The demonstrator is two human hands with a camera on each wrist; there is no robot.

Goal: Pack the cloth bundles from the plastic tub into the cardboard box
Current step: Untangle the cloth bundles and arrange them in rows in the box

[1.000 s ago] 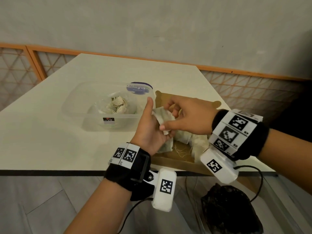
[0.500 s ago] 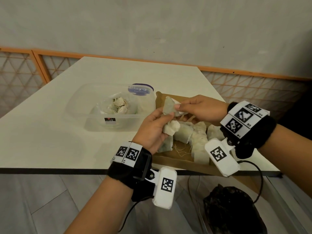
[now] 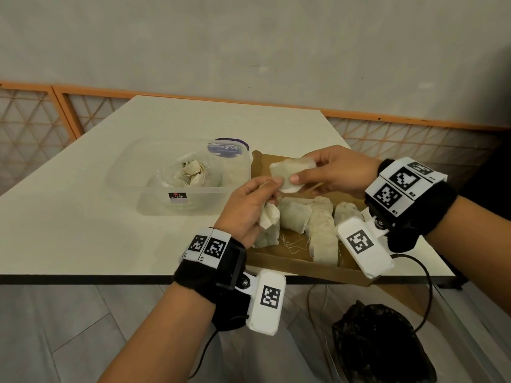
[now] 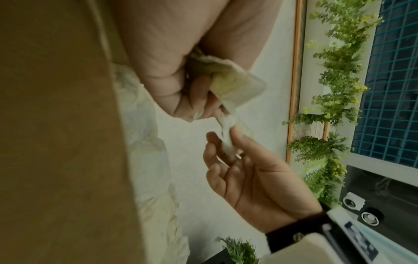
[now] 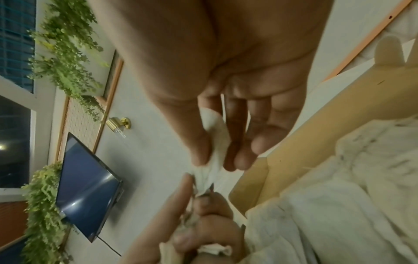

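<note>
Over the cardboard box (image 3: 304, 268), my right hand (image 3: 301, 168) pinches a pale cloth bundle (image 3: 282, 172) between thumb and fingers. My left hand (image 3: 269, 189) grips a second bundle (image 3: 268, 218) in its curled fingers, and its fingertips touch the near end of the first one. The left wrist view shows that gripped bundle (image 4: 237, 84) and my right hand (image 4: 226, 142) pinching the other. In the right wrist view the pinched bundle (image 5: 214, 128) runs down to my left hand (image 5: 199, 196). Several bundles (image 3: 322, 233) lie in the box. More sit bagged (image 3: 190, 175) in the clear plastic tub (image 3: 124, 172).
The tub stands left of the box, touching it, with a purple-labelled lid (image 3: 228, 147) at its back. The box overhangs the table's front edge (image 3: 83, 279). A black bag (image 3: 381, 346) and a cable lie on the floor below. An orange-framed lattice runs behind the table.
My right hand has drawn one bundle out of my left hand and moved it up and to the right over the box. My left hand stays put, still holding the other bundle.
</note>
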